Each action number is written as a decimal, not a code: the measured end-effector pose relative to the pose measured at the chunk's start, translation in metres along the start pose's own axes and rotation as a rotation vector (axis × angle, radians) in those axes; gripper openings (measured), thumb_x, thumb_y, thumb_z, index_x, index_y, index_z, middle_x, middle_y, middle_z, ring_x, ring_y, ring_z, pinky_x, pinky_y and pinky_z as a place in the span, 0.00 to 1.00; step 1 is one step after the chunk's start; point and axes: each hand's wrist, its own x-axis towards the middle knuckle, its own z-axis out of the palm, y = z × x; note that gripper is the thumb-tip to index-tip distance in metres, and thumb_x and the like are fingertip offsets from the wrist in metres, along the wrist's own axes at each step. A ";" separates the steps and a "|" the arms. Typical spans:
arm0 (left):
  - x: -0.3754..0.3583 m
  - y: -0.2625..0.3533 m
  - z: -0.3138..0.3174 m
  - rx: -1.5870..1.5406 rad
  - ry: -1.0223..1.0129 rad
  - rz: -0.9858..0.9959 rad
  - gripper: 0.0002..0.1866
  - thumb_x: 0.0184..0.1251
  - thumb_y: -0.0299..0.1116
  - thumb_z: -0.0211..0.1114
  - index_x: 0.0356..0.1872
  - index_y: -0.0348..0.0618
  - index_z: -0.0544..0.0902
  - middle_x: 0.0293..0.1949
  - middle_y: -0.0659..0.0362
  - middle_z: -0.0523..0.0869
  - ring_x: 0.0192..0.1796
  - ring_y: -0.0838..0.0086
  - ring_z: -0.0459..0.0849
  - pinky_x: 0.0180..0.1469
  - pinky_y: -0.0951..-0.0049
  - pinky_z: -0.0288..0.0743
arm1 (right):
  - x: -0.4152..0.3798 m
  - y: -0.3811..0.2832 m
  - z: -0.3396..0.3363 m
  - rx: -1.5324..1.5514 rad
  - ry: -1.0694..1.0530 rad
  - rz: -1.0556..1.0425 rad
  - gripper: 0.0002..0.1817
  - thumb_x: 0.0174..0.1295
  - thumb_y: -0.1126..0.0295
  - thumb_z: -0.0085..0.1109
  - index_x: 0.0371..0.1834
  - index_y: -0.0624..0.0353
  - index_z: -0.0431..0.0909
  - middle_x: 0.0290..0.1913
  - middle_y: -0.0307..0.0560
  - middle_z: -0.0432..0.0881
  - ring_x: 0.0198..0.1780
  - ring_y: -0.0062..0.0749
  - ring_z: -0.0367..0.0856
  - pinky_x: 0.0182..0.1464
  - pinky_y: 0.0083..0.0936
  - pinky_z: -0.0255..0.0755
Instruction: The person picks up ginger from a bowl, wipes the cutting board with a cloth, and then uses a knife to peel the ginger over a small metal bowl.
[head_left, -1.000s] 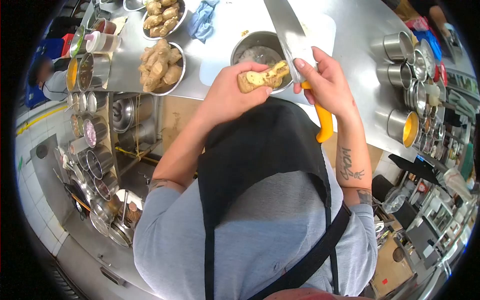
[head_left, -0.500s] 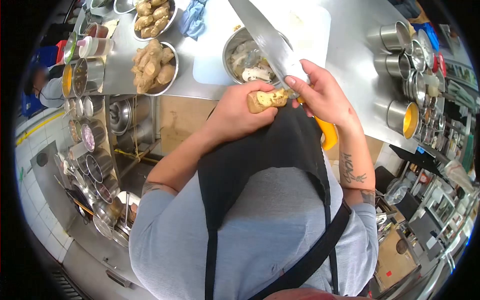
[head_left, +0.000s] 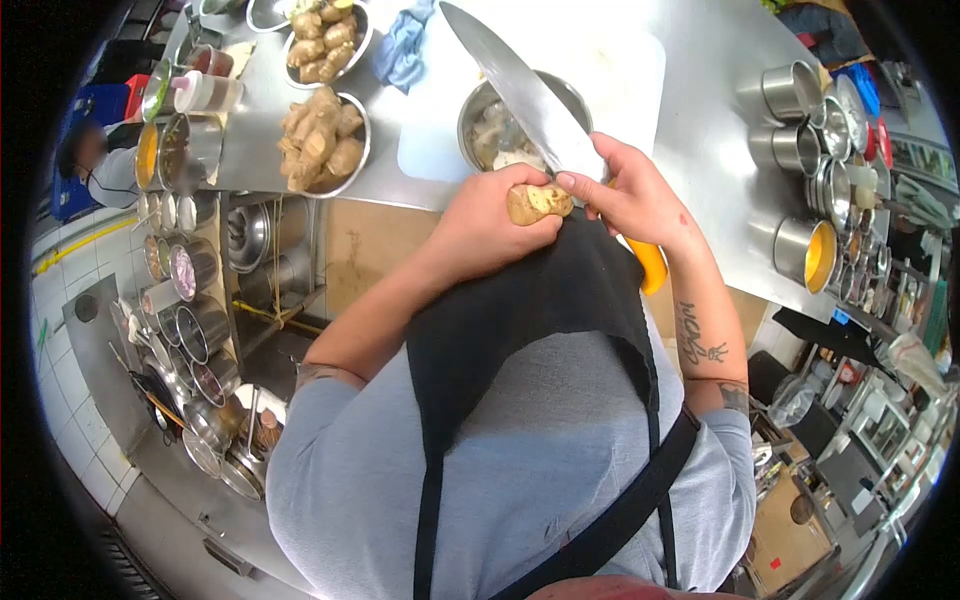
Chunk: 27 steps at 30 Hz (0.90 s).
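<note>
My left hand (head_left: pixel 492 225) is wrapped round a partly peeled piece of ginger (head_left: pixel 535 204), with pale flesh showing among brown skin. My right hand (head_left: pixel 635 195) grips a large knife (head_left: pixel 520 95) close to the heel of its blade; the yellow-orange handle points down toward my body. Its thumb is against the ginger, and the broad blade slants up to the left over a metal bowl (head_left: pixel 472 128). Pale pieces lie in that bowl, partly hidden by the blade. The bowl stands on a white cutting board (head_left: pixel 640 100).
Two metal bowls of ginger (head_left: pixel 362 165) stand at the left of the steel counter (head_left: pixel 715 150), near a blue cloth (head_left: pixel 403 45). Metal pots (head_left: pixel 793 90) line the right edge. Containers (head_left: pixel 190 150) stand at the left, where another person (head_left: pixel 110 170) is partly visible.
The view has shifted slightly, so the bowls appear farther right. The ginger piece is turned more end-on between my hands, and the knife lies a little farther left.
</note>
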 end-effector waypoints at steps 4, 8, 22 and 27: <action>0.007 -0.002 -0.009 0.058 0.122 0.016 0.23 0.56 0.38 0.77 0.50 0.39 0.81 0.39 0.54 0.89 0.43 0.71 0.88 0.49 0.70 0.81 | 0.014 0.005 -0.005 0.111 -0.002 0.072 0.23 0.68 0.63 0.71 0.62 0.58 0.77 0.34 0.37 0.86 0.25 0.15 0.80 0.21 0.16 0.71; 0.011 -0.006 -0.010 0.147 0.258 0.069 0.20 0.58 0.39 0.73 0.45 0.36 0.79 0.39 0.42 0.87 0.45 0.48 0.89 0.47 0.56 0.81 | 0.035 0.025 0.001 0.029 0.099 -0.244 0.27 0.65 0.58 0.73 0.59 0.64 0.76 0.29 0.44 0.85 0.22 0.22 0.81 0.23 0.26 0.75; 0.020 -0.018 -0.056 -0.246 0.337 0.007 0.22 0.65 0.42 0.74 0.49 0.37 0.77 0.42 0.48 0.87 0.46 0.62 0.88 0.40 0.65 0.83 | 0.022 -0.034 -0.005 -0.111 0.420 -0.271 0.23 0.61 0.66 0.75 0.49 0.71 0.76 0.35 0.58 0.88 0.38 0.34 0.90 0.39 0.29 0.81; 0.016 -0.034 -0.057 -0.765 0.187 0.043 0.17 0.79 0.40 0.64 0.59 0.41 0.77 0.50 0.54 0.86 0.47 0.72 0.88 0.39 0.71 0.86 | 0.041 0.002 -0.002 -0.322 0.484 -0.352 0.22 0.64 0.59 0.72 0.46 0.68 0.76 0.32 0.65 0.85 0.34 0.55 0.88 0.38 0.40 0.79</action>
